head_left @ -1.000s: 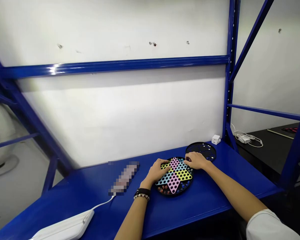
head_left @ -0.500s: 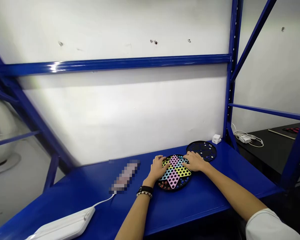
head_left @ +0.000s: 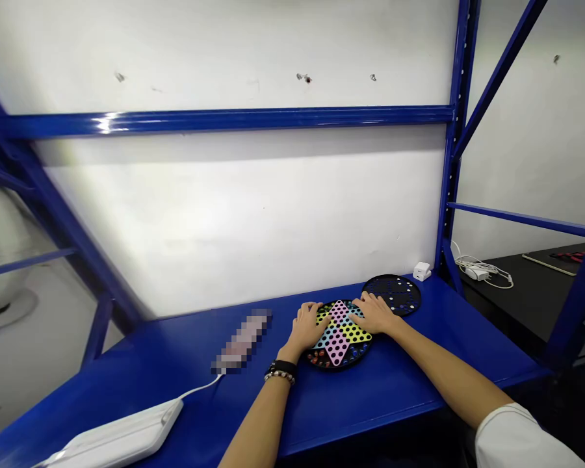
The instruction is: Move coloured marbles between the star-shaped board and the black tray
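A round Chinese checkers board [head_left: 340, 338] lies on the blue shelf, with a pink, yellow and light-blue star full of holes. Small reddish and blue pieces show in the rim pockets at its near side. My left hand [head_left: 307, 328] is at the board's left side, its fingers bent over the edge and its thumb on the star. Across from it, my right hand [head_left: 374, 314] grips the right far side, thumb resting on the star. The fingertips at the far rim are partly hidden. Behind my right hand lies a round black board or lid [head_left: 397, 296] with white and blue markings.
A pixelated flat object [head_left: 244, 341] lies left of the board, joined by a cable to a white power strip [head_left: 121, 439]. White charger plugs [head_left: 422, 271] stand at the back right corner. Blue shelf posts [head_left: 448, 182] rise nearby; beyond them, white cables [head_left: 485, 270] lie on a black table.
Both hands stay at the board's sides; the right thumb and fingers have shifted slightly inward, to the left. The whole view has moved a little.
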`<state>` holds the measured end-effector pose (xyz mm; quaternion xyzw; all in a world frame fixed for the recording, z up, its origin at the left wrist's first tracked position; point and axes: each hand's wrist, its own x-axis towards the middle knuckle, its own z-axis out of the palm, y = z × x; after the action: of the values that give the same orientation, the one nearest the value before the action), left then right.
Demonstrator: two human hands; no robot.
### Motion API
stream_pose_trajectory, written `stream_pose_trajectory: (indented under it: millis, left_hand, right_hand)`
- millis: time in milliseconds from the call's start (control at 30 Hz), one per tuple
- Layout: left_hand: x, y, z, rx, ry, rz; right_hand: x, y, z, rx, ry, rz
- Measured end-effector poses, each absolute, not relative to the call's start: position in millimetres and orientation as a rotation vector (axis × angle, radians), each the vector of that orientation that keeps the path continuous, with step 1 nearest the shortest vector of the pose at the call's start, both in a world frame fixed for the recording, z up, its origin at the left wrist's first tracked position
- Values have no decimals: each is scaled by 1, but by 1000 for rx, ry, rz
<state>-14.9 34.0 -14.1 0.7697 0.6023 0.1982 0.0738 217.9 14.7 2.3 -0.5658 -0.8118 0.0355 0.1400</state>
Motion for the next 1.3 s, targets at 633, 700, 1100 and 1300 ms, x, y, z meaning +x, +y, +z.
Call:
stream_pose_trajectory:
  millis: [633,700,1100,1300]
  left_hand:
    - [-16,34,-12,2312,1769,585]
    - [-17,34,-13,2318,1769,588]
    - [-16,32,-11,2330,1754,590]
    - [-16,31,-10,2315,1764,582]
  right_hand:
    - [221,2,19,-1717,-2283,-36]
    - [220,1,19,-1738,-2278,-54]
    - [218,-3,20,-1760,-2284,-20]
    - [214,-8,26,-1765,-2299,-23]
